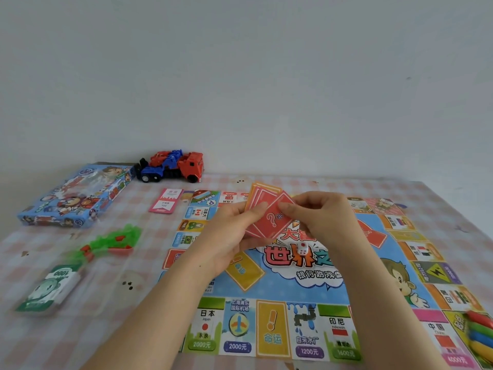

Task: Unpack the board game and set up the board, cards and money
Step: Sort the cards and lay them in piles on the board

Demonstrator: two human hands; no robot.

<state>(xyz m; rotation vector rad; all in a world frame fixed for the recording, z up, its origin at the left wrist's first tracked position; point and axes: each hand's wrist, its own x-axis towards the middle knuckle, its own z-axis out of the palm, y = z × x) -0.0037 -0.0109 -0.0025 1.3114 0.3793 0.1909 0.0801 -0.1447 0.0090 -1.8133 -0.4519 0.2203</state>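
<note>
Above the middle of the board (280,292), on the tabletop (120,329), two hands hold a fan of red cards (266,218). The left hand (232,236) grips the fan from below, and the right hand (328,222) pinches the front card with its fingers (290,206). A die (302,248) sits on the board beneath them. Left of the board lie the game box (77,196), a pink card (166,200), green pieces (114,241) and the money pack (50,287).

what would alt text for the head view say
A person's left hand and right hand hold fanned red cards above a game board on a table. Left of it lie the game box, a toy truck and green money.
</note>
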